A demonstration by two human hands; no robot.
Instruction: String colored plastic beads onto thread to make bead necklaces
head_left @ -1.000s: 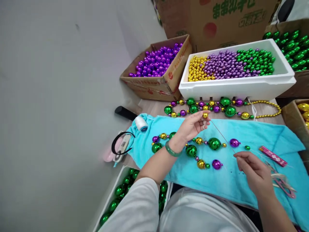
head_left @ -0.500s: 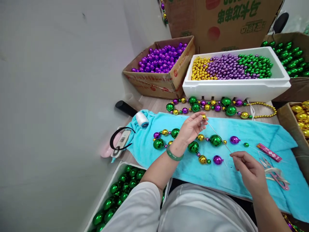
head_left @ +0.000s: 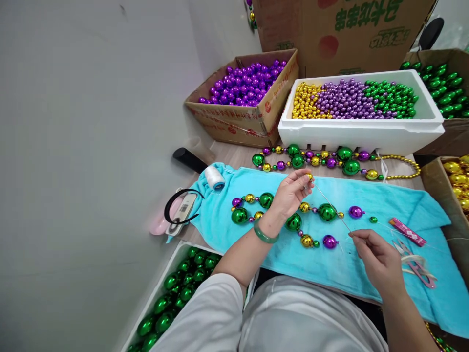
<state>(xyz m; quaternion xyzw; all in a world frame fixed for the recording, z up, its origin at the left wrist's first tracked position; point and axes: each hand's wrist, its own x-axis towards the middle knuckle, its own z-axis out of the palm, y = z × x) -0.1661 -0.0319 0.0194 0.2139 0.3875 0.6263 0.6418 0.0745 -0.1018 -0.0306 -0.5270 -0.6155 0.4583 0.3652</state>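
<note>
Between the fingertips of my left hand [head_left: 293, 193] is a small gold bead [head_left: 309, 177]. A long thin needle [head_left: 331, 205] runs from that bead down to my right hand [head_left: 375, 256], whose thumb and fingers pinch its lower end. Under the hands, a string of green, gold and purple beads lies looped on a turquoise towel [head_left: 388, 193]; my left wrist covers part of it. A large green bead [head_left: 327, 212] lies behind the needle. Near my right hand are a purple bead [head_left: 356, 211], a small green bead [head_left: 373, 219] and another purple bead [head_left: 330, 241].
A finished-looking bead necklace [head_left: 351, 167] lies behind the towel. Behind it stand a white foam box [head_left: 361, 133] and a carton [head_left: 242, 124] of purple beads. A thread spool [head_left: 214, 178] and headband [head_left: 169, 210] are left; pink-handled snips [head_left: 421, 274] and a pink packet [head_left: 407, 231] right.
The view has shifted slightly. Both hands keep nearly the same pose, with the gold bead at the needle's upper end.
</note>
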